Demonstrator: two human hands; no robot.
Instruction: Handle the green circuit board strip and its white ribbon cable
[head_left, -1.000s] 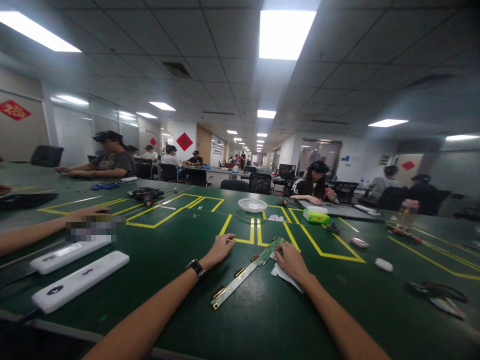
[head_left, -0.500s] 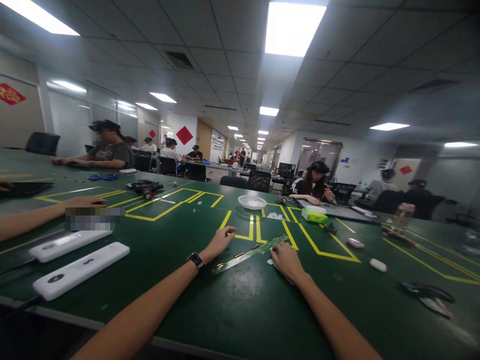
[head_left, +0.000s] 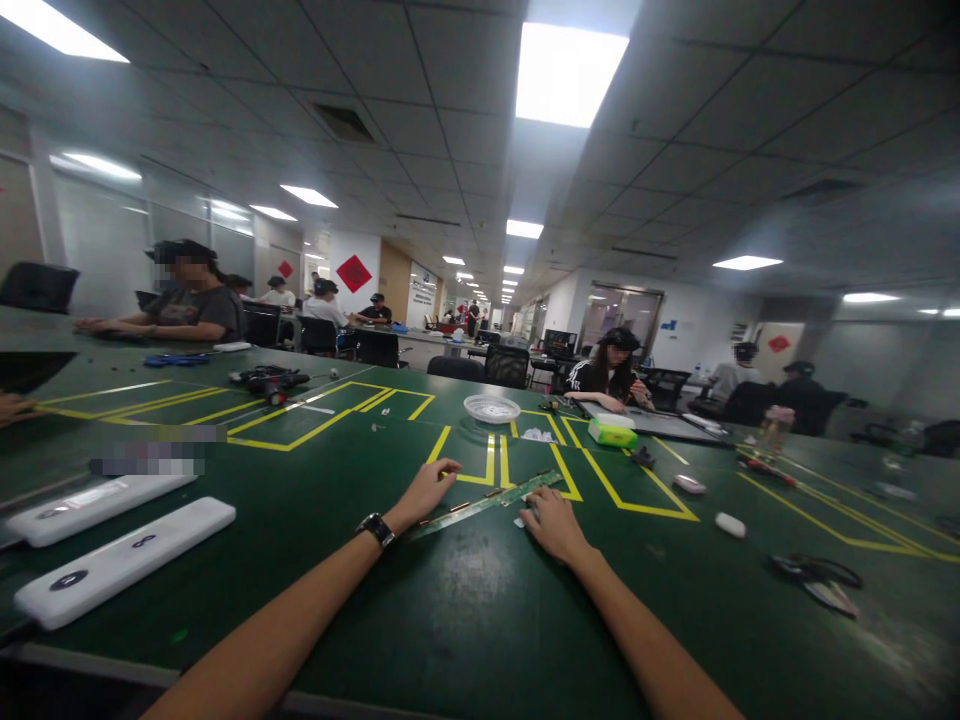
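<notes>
Head view, biggest stuff first: a long green table [head_left: 465, 610] fills most of the lower part, with yellow tape on it. Over on the left are two white power strips, the nearer one [head_left: 127, 562] lying clear of both arms.

Next down is the long, thin circuit board [head_left: 510, 496], slanting between the person's two hands. Looks tipped a bit to me, but I can't tell if it's resting or lifted. Past it sits a white plastic basket [head_left: 491, 408].

Left hand [head_left: 421, 492] is just beyond the board's near end, fingers loosely curled and a little apart, not pinching anything I can see. Right hand [head_left: 555, 522] is bent over by the far end; its fingertips are hidden, so no idea if they're pinching the board or only touching it. There's a scrap of white paper [head_left: 519, 522] poking out beside those fingers.

Progress-wise, I'd call it mid-handling: the board's out between the hands, small parts still along its far edge. How much is left, honestly can't say.
</notes>
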